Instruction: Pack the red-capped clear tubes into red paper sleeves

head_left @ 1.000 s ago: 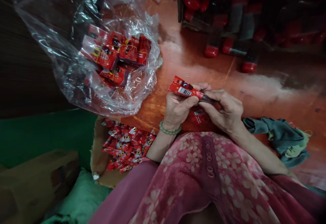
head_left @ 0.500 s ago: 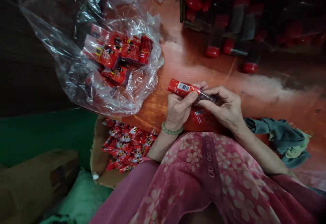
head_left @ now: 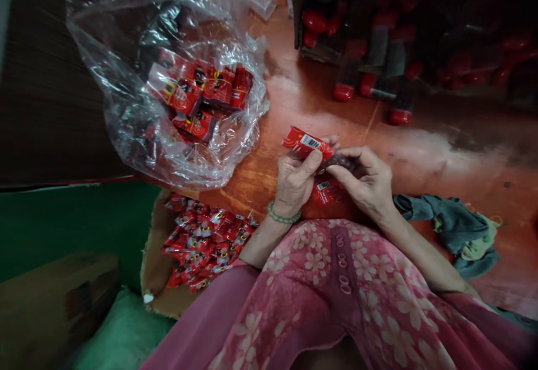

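Both hands hold a red printed packet (head_left: 310,142) with a white barcode. Its right-hand part looks see-through and dark, and I cannot make out the contents. My left hand (head_left: 296,182), with a green bead bracelet on the wrist, grips the red part, thumb on top. My right hand (head_left: 366,182) pinches the dark end between thumb and fingers. Below them another red packet with a barcode (head_left: 324,192) lies on the reddish surface, partly covered by the right thumb and hand.
To the left, an open clear plastic bag (head_left: 180,171) contains banded bundles of red packets (head_left: 218,85). A cardboard box (head_left: 156,258) by my left forearm holds many red packets (head_left: 210,241). Red-capped containers (head_left: 344,91) stand or lie at upper right. A grey-green cloth (head_left: 456,227) lies right.
The packet has tilted slightly and its dark end shows less between my hands. My right hand has shifted a little left. The whole view has moved slightly.
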The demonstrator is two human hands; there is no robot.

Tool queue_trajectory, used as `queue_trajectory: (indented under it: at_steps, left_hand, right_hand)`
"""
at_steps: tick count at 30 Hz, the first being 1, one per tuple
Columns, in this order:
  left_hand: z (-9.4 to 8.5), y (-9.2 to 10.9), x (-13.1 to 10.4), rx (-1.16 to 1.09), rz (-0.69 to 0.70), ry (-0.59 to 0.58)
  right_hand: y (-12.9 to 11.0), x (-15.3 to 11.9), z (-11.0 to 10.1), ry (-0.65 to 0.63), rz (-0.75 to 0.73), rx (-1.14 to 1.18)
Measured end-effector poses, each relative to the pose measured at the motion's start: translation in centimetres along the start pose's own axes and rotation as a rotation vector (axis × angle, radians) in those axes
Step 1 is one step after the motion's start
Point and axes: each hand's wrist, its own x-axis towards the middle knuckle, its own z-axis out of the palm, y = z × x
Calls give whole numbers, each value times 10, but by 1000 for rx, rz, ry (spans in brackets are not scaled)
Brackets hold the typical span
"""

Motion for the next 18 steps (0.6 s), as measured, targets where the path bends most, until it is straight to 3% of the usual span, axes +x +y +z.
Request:
queue_trajectory:
  at_steps: [3, 9, 13, 18]
  left_hand:
    - [0, 1, 0, -18, 0, -19]
    - [5, -1, -4, 31, -53, -6]
    - [7, -3, -6, 71, -32, 0]
    - [8, -5, -5, 93, -33, 6]
  right_hand:
    - [1, -4, -2, 24, -153, -114]
    - [-1, -8, -8, -50, 37, 33]
    - [0, -10, -9, 35, -111, -128]
    - [0, -9, -8, -47, 84, 76]
